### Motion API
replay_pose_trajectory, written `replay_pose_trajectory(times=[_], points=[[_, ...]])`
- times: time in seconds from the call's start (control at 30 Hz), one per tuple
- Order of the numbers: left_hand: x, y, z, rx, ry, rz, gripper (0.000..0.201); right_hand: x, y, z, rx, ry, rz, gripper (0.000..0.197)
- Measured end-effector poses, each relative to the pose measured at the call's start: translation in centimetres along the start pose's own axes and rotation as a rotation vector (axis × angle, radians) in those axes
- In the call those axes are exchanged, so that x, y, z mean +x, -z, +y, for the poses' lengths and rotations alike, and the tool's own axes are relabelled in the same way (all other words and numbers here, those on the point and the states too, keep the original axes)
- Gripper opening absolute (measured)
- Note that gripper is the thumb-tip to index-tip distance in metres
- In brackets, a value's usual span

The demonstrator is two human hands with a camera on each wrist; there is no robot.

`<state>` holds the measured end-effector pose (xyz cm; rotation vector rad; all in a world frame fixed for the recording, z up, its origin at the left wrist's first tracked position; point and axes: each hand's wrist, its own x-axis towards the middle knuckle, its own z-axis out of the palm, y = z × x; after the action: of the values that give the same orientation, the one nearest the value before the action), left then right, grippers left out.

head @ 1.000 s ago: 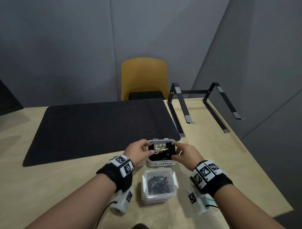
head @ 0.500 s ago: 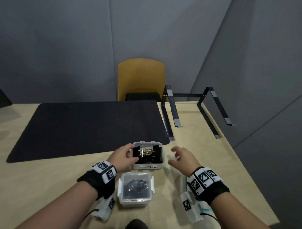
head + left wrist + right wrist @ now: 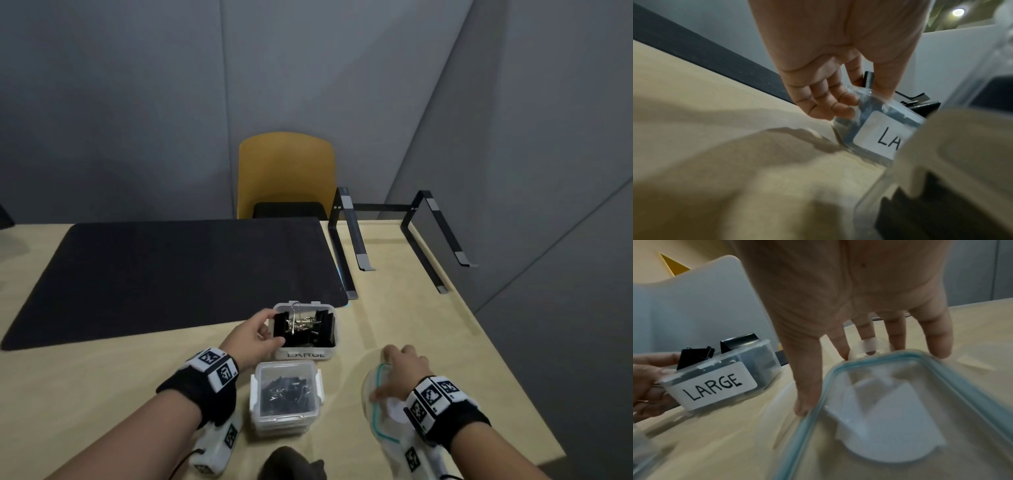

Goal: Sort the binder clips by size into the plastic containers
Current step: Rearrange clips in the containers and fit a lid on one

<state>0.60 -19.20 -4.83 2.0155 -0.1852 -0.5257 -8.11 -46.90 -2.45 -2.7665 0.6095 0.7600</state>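
A clear container labelled LARGE (image 3: 305, 355) (image 3: 879, 138) (image 3: 715, 384) stands open on the table, holding large black binder clips (image 3: 301, 325) (image 3: 694, 356). My left hand (image 3: 253, 337) (image 3: 855, 97) grips its left wall, thumb on the near rim and fingers curled against the side. Just in front of it stands a second clear container (image 3: 286, 425) full of small black clips (image 3: 284, 394). To the right, a clear lid with a teal seal (image 3: 373, 407) (image 3: 890, 418) lies flat on the table. My right hand (image 3: 399, 373) (image 3: 849, 353) is spread over it, thumb at its left edge and fingers straight along its far edge.
A black desk mat (image 3: 171, 274) covers the far left of the table. A black metal laptop stand (image 3: 404, 236) sits at the far right, with a yellow chair (image 3: 286, 171) behind the table. The table's right edge (image 3: 496, 359) runs close to my right hand.
My right hand has let go of the LARGE container's right side and moved right and toward me onto the lid. My left hand keeps its hold on the container.
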Motion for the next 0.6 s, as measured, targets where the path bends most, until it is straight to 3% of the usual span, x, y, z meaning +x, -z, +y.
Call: replay_pose_trajectory(times=[0.17, 0.27, 0.37, 0.47, 0.6], points=[[-0.1, 0.0, 0.2, 0.018, -0.004, -0.001, 0.033, 0.4, 0.3, -0.6, -0.070, -0.047, 0.036, 0.070], [0.0, 0.4, 0.4, 0.104, -0.035, -0.008, 0.031, 0.7, 0.6, -1.1, -0.152, -0.068, 0.036, 0.050], [0.1, 0.7, 0.5, 0.128, -0.045, -0.026, 0.034, 1.0, 0.9, -1.2, -0.089, -0.056, 0.014, 0.025], [0.0, 0.8, 0.8, 0.137, -0.038, -0.010, 0.030, 1.0, 1.1, -1.3, -0.040, 0.007, -0.003, 0.021], [0.4, 0.8, 0.9, 0.160, -0.061, -0.002, 0.022, 0.9, 2.5, -1.7, 0.093, 0.077, 0.080, 0.016]])
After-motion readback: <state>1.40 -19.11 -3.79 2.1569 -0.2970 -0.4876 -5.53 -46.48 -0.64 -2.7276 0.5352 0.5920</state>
